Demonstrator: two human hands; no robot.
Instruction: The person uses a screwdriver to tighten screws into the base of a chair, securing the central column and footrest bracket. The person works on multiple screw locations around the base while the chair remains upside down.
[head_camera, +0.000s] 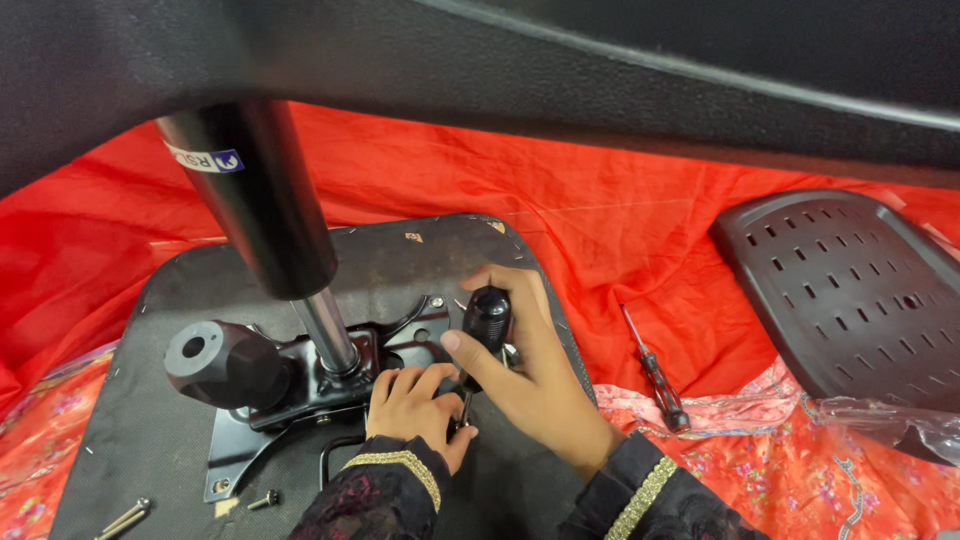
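Note:
An upturned chair seat (160, 440) with black fabric underside lies on red cloth. A black metal mounting plate (300, 385) sits on it, with a gas lift cylinder (262, 200) rising from it and a black knob (222, 362) at its left. My right hand (535, 370) is shut on the black handle of a screwdriver (485, 325), held upright with its tip at the plate's right edge. My left hand (418, 408) rests by the screwdriver's shaft, its fingers pinched around the tip.
A second screwdriver (652, 370) lies on the red cloth (620, 230) to the right. A black perforated plastic backrest (850, 290) lies far right, with clear plastic wrap (900, 420) below it. Loose screws (262, 498) and a bolt (125, 518) lie on the seat's lower left.

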